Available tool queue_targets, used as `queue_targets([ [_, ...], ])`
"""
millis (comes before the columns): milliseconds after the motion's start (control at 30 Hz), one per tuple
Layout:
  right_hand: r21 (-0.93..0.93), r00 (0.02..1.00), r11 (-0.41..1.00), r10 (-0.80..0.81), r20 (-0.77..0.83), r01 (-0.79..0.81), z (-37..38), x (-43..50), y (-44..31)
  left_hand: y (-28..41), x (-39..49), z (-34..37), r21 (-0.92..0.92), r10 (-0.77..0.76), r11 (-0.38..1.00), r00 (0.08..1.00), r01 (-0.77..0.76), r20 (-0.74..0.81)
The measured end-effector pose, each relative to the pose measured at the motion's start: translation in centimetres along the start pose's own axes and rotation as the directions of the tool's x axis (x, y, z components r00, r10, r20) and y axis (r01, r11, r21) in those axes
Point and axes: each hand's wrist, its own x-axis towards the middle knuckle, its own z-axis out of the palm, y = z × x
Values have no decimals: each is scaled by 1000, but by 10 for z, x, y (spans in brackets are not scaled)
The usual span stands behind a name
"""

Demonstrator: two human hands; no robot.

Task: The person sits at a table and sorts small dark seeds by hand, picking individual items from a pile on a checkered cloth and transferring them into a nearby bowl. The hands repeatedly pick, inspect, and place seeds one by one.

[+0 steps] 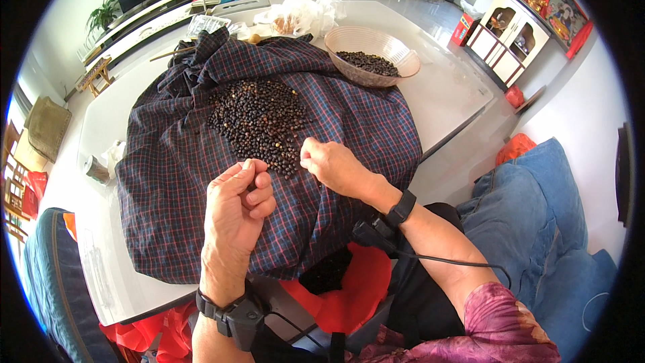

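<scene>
A heap of small dark round seeds (259, 118), with some brown and pale ones among them, lies on a dark checked cloth (166, 212) over the table. My left hand (239, 191) is at the heap's near edge, thumb pressed to the index finger and the other fingers curled. Just right of the heap, my right hand (332, 164) is turned down with its fingertips pinched together. Whether a seed sits between the fingers of either hand is hidden. A clear ribbed plastic bowl (342, 65) with dark seeds in it stands beyond, partly on the cloth.
White plastic bags (302, 12) lie at the table's far side. A clear jar (95, 170) stands on the left. Below the near edge is a red bag (360, 287) with dark contents. Denim-covered seating (524, 212) flanks my right side. Cables hang from both wrist straps.
</scene>
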Motion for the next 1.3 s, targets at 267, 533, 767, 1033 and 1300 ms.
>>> queue_targets([
  [267,924,871,63,362,332,-378,-31,11,5,1,-2,9,-32,112,993,994,-112,0],
  [533,604,956,747,278,96,-278,-21,9,8,2,-6,2,14,81,997,997,-81,1],
  [767,-18,999,999,-31,-9,31,-4,6,6,1,-4,2,14,53,998,998,-53,-22],
  [1033,-193,997,979,-69,-16,65,9,10,13,1,-3,1,29,57,998,998,-57,-19],
  [1300,-88,994,996,-25,-105,15,10,10,18,0,-3,0,-1,64,998,998,-64,-7],
])
